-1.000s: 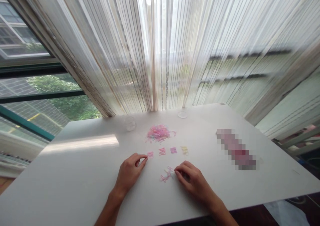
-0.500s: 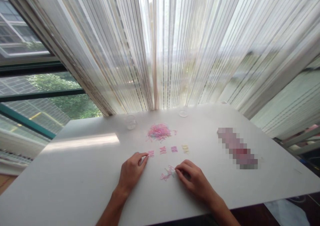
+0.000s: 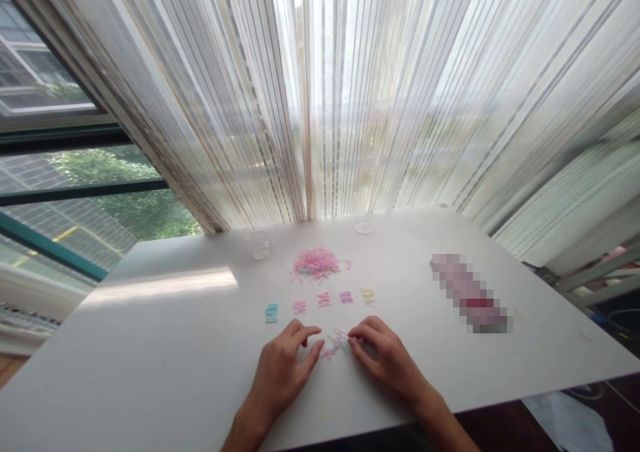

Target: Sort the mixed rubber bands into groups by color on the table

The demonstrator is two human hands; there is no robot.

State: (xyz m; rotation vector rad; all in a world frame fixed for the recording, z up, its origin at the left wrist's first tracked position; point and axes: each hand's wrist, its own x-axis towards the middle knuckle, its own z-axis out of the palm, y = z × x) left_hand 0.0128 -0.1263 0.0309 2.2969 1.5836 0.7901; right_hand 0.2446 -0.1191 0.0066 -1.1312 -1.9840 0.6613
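Between my hands lies a small loose heap of thin pastel loops (image 3: 330, 353), mostly pink with some pale green. My left hand (image 3: 287, 362) is at the heap's left side, thumb and forefinger apart with nothing between them. At the right edge of the heap, my right hand (image 3: 385, 355) has its fingertips drawn together; what they pinch is too small to make out. Beyond the hands runs a row of small colour groups: blue (image 3: 271, 313), pink (image 3: 299, 307), coral-red (image 3: 324, 299), purple (image 3: 347, 297) and yellow (image 3: 368, 297).
Behind the row is a larger pink-toned pile (image 3: 317, 263) of similar pieces. A clear round container (image 3: 259, 245) and a clear disc like a lid (image 3: 363, 227) stand farther back. A pixelated pinkish object (image 3: 470, 293) lies right on the white table (image 3: 165, 372).
My left hand has left the pink group and come right and nearer, beside the loose heap, its fingers parting. The blue group is now uncovered. My right hand has hardly moved.
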